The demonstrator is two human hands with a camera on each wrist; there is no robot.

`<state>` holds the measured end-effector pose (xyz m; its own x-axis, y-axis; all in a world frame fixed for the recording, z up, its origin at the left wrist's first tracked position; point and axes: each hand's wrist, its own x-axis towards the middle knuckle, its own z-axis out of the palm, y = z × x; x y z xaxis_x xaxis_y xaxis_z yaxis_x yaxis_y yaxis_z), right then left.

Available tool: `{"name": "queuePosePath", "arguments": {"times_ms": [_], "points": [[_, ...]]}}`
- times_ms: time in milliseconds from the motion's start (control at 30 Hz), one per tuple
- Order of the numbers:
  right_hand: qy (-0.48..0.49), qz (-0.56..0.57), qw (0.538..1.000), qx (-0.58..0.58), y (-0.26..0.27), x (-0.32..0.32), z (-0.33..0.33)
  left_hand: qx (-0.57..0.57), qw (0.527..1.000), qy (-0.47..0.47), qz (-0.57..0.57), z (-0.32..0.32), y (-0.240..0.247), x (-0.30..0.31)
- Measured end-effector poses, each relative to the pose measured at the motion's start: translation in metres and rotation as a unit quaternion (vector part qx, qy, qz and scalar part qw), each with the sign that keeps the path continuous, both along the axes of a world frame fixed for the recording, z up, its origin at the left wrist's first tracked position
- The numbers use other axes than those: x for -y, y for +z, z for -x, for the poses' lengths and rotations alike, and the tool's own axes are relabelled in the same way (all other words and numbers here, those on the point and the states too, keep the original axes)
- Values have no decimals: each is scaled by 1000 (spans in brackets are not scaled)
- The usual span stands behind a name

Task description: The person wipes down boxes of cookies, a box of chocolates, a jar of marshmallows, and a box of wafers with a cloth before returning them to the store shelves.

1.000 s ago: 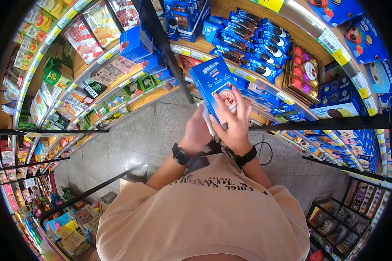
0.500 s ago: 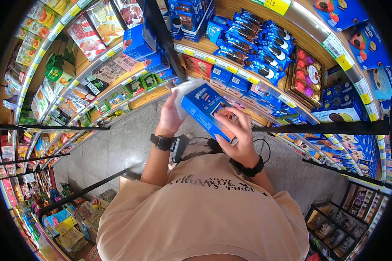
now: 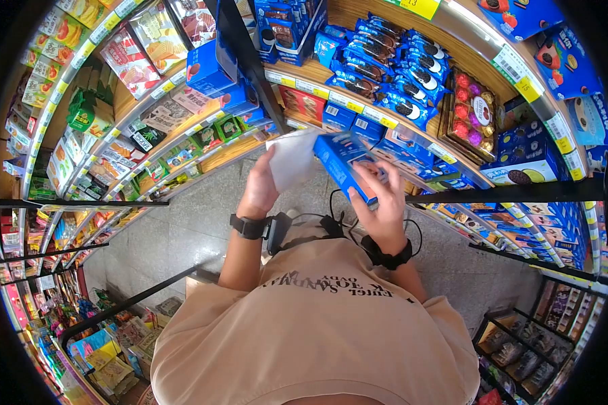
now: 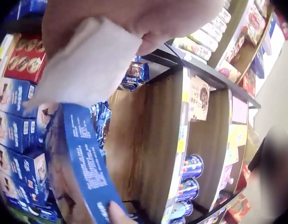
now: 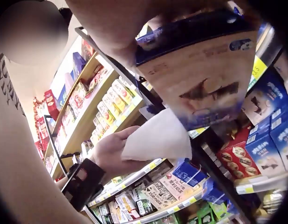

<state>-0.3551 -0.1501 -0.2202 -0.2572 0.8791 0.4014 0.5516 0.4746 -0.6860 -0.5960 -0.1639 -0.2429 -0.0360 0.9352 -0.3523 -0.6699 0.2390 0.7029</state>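
Note:
In the head view my left hand [image 3: 259,189] holds a folded white cloth [image 3: 294,158] by its near edge, thumb on top. My right hand [image 3: 384,212] grips a blue snack box [image 3: 341,158] at its near end, fingers across the printed front. The box is tilted, with one narrow blue side turned toward the cloth. In the right wrist view the picture face of the box [image 5: 200,74] shows, and the cloth [image 5: 158,137] hangs just below it. The left wrist view shows the cloth [image 4: 95,65] overlapping the top of the box's text-covered side [image 4: 88,163].
Ahead, a shelf carries a pile of blue-wrapped cookie packs [image 3: 392,67] and a tray of foil-wrapped sweets [image 3: 473,115]. More blue boxes [image 3: 355,125] stand on the level below. A black shelf post [image 3: 253,61] rises close beyond the hands. Snack shelves line the left side.
My left hand with the cloth has drawn away from the box, leftward. The box has come down from its higher position, shifted right and turned more onto its side in my right hand.

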Motion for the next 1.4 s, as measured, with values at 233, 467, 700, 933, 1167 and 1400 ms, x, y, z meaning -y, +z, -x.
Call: {"name": "queuePosePath", "arguments": {"times_ms": [233,467,700,933,1167,1400], "points": [[14,114,952,-283,-22,-7,-11,147,987,49,-49,1,-5,2],[125,408,673,-604,-14,6,6,203,976,48,-57,-14,-3,-2],[182,460,611,-618,-12,5,12,137,989,17,-48,-29,2,-1],[124,489,759,-411,-14,1,12,71,994,-19,-85,-44,6,7],[193,226,885,-357,-18,-6,17,13,994,-55,-96,-52,4,12],[206,435,763,-432,-16,3,2,-128,981,-101,-103,-59,6,12]]}}
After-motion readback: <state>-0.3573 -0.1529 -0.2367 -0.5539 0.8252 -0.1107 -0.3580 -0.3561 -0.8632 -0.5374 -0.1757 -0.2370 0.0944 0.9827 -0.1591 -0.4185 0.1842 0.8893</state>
